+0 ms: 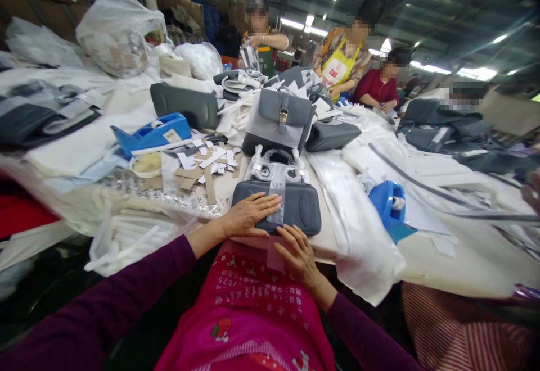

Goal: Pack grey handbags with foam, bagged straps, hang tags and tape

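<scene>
A dark grey handbag (pixel 301 209) lies on its side at the near edge of the table (pixel 442 258), its handles wrapped in clear plastic (pixel 276 170). A strip of clear tape runs across its base. My left hand (pixel 248 213) lies flat on the bag's base, fingers stretched out towards the tape. My right hand (pixel 297 253) rests at the bag's lower edge, fingers apart and curled against it. Both sleeves are dark purple, over a pink apron.
A blue tape dispenser (pixel 154 133) and paper scraps (pixel 206 163) lie to the left. A second blue dispenser (pixel 388 202) sits to the right. An upright grey handbag (pixel 280 121) stands behind. White wrapping sheets (pixel 358 219) hang over the edge. Three people work at the far end.
</scene>
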`<action>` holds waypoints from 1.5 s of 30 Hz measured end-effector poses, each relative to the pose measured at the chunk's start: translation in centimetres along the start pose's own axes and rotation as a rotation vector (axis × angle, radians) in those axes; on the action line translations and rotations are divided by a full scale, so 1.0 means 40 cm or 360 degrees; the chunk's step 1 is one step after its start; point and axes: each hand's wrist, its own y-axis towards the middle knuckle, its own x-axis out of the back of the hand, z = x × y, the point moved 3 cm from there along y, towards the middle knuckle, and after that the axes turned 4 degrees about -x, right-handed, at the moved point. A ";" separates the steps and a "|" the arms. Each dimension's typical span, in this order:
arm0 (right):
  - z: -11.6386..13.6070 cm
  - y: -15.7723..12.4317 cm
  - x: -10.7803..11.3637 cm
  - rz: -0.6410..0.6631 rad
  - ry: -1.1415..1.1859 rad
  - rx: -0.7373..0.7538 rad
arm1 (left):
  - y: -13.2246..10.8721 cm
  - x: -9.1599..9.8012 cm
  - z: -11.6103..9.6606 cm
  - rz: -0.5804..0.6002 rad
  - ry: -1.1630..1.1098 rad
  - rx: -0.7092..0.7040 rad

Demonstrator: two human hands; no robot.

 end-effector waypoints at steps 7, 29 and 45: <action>0.065 0.055 0.049 -0.0079 0.0182 -0.0102 | -0.006 0.002 -0.005 0.0002 0.0029 -0.0055; -0.085 0.240 0.012 0.0235 0.0307 -0.0958 | -0.020 -0.007 -0.012 -0.0193 -0.0096 0.0063; -0.111 0.293 -0.003 0.0634 -0.0262 -0.1018 | -0.015 -0.010 -0.011 -0.0209 -0.0026 0.0068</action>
